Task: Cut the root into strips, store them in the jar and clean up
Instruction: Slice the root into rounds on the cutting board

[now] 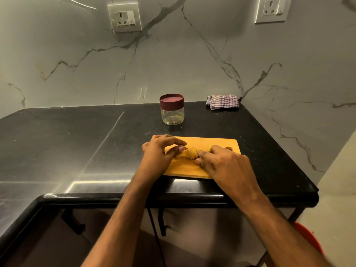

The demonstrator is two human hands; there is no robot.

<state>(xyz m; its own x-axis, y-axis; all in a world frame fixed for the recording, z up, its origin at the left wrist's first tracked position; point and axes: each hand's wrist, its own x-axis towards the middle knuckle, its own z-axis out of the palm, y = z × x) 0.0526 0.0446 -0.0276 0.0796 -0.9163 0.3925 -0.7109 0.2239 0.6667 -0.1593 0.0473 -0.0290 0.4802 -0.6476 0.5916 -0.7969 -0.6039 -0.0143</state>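
Root pieces (189,153) lie heaped mid-way along the wooden cutting board (215,143). From their left, the left hand (158,151) pinches one piece; from their right, the right hand (223,162) touches the heap with curled fingers. Behind stands the lidded jar (172,109), with no readable label.

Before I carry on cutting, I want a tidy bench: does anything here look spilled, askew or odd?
Nothing looks spilled or damaged. One oddity: no knife is in view, and the jar behind the cutting board has its lid on. Both hands, left hand and right hand, are at the root pieces.
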